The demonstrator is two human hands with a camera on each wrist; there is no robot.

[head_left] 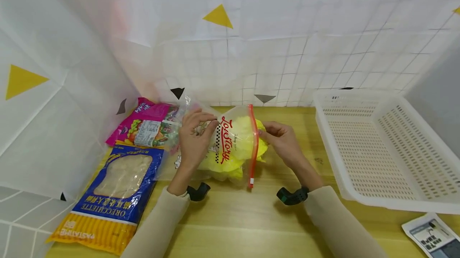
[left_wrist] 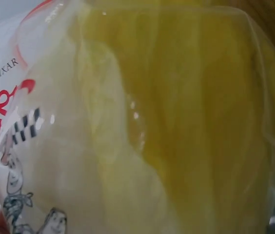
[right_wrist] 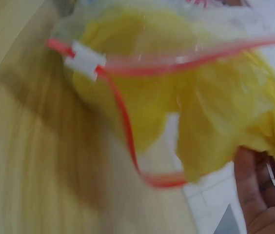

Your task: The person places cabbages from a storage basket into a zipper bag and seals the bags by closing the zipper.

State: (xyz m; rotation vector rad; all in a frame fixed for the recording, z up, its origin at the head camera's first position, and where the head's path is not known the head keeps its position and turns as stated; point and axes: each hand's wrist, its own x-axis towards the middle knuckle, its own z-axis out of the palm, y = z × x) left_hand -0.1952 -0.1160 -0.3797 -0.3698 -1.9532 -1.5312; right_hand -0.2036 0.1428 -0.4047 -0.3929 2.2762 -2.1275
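Note:
A clear zip bag (head_left: 235, 130) with red "Toy Story" lettering lies sideways, its red zip edge (head_left: 254, 146) facing right. In the right wrist view the mouth gapes, and a white slider (right_wrist: 85, 61) sits at one end. Crumpled thin yellow plastic (right_wrist: 215, 112) fills the bag and sticks out of the mouth. My right hand (head_left: 284, 140) pinches the protruding part of this yellow plastic. My left hand (head_left: 194, 138) pinches the bag's upper film between thumb and forefinger. Only a bit of its fingers shows in the left wrist view, where the bag (left_wrist: 49, 161) covers most of the picture.
Left of the bag lie a blue and yellow orecchiette pasta bag (head_left: 123, 176) and a pink candy packet (head_left: 151, 126). A white perforated plastic basket (head_left: 334, 162) stands to the right. Near the right front lies a small printed packet (head_left: 433, 234). White sheeting (head_left: 273, 18) walls the table's back.

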